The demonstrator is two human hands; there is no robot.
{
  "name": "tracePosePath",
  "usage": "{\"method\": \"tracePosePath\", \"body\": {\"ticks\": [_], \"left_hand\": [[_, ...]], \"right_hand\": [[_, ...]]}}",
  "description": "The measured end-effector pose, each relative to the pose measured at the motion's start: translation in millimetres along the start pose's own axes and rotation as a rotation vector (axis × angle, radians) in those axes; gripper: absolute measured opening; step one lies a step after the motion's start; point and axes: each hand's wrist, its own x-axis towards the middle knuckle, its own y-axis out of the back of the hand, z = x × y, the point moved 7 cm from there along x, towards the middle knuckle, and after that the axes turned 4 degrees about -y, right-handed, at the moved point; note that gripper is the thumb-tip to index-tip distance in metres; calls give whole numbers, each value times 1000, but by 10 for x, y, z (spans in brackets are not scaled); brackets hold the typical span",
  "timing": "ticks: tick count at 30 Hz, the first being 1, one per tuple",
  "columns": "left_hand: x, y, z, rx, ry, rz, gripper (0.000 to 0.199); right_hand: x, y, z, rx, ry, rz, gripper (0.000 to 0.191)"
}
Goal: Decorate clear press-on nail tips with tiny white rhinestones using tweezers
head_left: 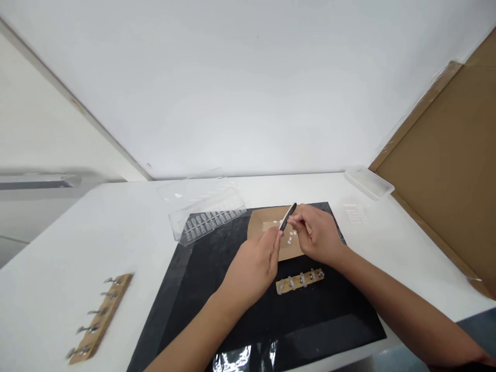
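Here's a slim black-and-white nail file (288, 217), tilted and pinched in the right hand (315, 232)! Tiny white nail tips (290, 236) lie scattered right below it on brown kraft paper (259, 227), just beside the left hand (253, 268).

Left of my work on the white table (50, 258): wooden strip (101, 318) with a row of metal clips, lying at an angle, blurred. Far side: clear plastic case (205, 219) holding rows of nail tips, resting on the edge of the black mat (310, 330), clear lid (189, 188) just behind. Far right: shallow clear plastic tray (369, 183), faint pale sheet (355, 213) near it, brown cardboard panel (437, 170) beyond the table.
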Motion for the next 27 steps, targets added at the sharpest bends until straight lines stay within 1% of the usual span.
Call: {"method": "tracePosePath", "body": {"ticks": [2, 6, 9, 13, 18, 22, 27], "left_hand": [[-1, 23, 13, 15, -14, 14, 34], [6, 36, 22, 16, -19, 12, 32], [9, 41, 20, 11, -22, 26, 31], [-3, 32, 30, 4, -29, 21, 33], [-13, 48, 46, 2, -41, 57, 33], [-12, 54, 30, 19, -44, 73, 31], [-6, 62, 29, 61, -51, 82, 29]], "right_hand": [[5, 21, -2, 16, -3, 17, 24], [7, -2, -36, 35, 47, -34, 24], [15, 41, -2, 18, 29, 33, 24], [9, 26, -9, 32, 53, -5, 23], [7, 91, -17, 7, 18, 73, 24], [4, 38, -73, -22, 71, 19, 25], [7, 71, -53, -45, 64, 75, 25]]}}
